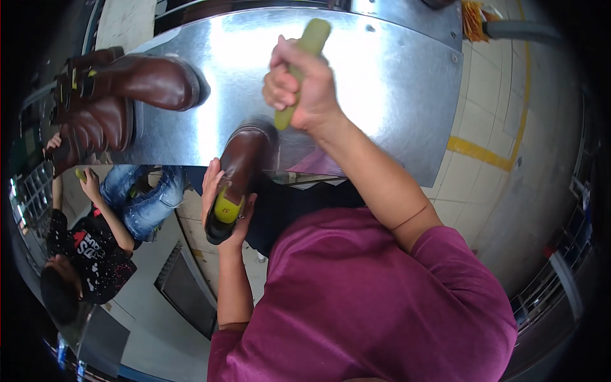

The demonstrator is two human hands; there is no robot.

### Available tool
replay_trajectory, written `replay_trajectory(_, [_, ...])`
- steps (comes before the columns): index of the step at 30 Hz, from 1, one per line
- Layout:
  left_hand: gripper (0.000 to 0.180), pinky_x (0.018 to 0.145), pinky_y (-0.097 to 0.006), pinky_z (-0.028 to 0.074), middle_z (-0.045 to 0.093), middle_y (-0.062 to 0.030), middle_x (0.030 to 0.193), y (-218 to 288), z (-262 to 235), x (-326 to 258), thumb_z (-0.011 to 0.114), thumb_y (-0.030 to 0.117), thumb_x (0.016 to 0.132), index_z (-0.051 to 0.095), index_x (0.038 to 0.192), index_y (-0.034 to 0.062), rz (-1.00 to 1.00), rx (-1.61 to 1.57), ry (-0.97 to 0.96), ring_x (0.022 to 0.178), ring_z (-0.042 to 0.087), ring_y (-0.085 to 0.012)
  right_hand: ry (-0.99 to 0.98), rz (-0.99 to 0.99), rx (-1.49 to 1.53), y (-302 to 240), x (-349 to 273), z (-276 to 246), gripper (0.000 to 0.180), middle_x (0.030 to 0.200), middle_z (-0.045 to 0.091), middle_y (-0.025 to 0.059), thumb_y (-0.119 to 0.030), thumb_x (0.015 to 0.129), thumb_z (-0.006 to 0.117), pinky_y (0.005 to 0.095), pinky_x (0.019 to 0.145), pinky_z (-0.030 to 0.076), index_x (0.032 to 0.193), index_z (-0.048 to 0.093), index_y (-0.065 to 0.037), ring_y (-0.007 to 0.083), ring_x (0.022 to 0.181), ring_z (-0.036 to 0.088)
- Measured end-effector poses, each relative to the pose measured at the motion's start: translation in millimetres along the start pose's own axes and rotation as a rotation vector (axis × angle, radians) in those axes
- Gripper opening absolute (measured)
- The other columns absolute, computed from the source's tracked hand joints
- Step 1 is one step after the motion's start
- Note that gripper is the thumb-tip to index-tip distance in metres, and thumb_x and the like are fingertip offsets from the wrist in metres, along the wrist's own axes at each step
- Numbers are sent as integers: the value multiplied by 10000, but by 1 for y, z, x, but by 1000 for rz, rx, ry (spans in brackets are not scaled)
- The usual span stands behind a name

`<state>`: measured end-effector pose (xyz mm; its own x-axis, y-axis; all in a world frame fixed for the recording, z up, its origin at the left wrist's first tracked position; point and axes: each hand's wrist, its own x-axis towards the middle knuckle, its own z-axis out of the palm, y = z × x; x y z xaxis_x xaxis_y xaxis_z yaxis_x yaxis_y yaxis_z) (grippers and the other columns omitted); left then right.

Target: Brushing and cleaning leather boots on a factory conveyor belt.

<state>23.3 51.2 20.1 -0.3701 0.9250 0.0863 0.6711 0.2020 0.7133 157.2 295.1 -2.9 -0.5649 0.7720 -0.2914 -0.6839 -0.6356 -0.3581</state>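
Observation:
My left hand (237, 233) is closed around the heel end of a dark brown leather boot (240, 162). The boot lies with its rounded toe on the near edge of the metal table (356, 121). A yellow-green insole shows in its opening, which faces me. Above the table, just past the toe and to its right, my right hand (304, 83) is wrapped round a long yellow-green bar (313, 39). Both ends of the bar stick out of the fist, and its lower end is close to the boot's toe without clearly touching it.
Several brown boots (149, 81) stand in a group on the table's left end. A co-worker (95, 245) at the left holds a similar yellow-green piece (81, 174). Tiled floor (474, 114) with a yellow line (480, 153) lies to the right of the table.

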Motion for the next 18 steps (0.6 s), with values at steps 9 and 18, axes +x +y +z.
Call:
replay_trajectory(9, [716, 1204, -494, 348, 526, -224, 1513, -11, 3, 1, 868, 113, 792, 528, 1412, 2, -153, -191, -3, 1437, 477, -393, 36, 114, 70, 30, 15, -7, 319, 512, 409, -37, -325, 1026, 629, 276, 408, 338, 822, 577, -85, 92, 387, 386])
replay_trajectory(18, [715, 1204, -465, 340, 553, -189, 1492, -11, 2, 13, 863, 130, 793, 554, 1427, 15, -77, -145, 63, 1447, 470, -363, -114, -80, -344, 54, 23, 26, 210, 609, 475, -50, -221, 958, 749, 222, 428, 315, 959, 632, -47, 31, 464, 404])
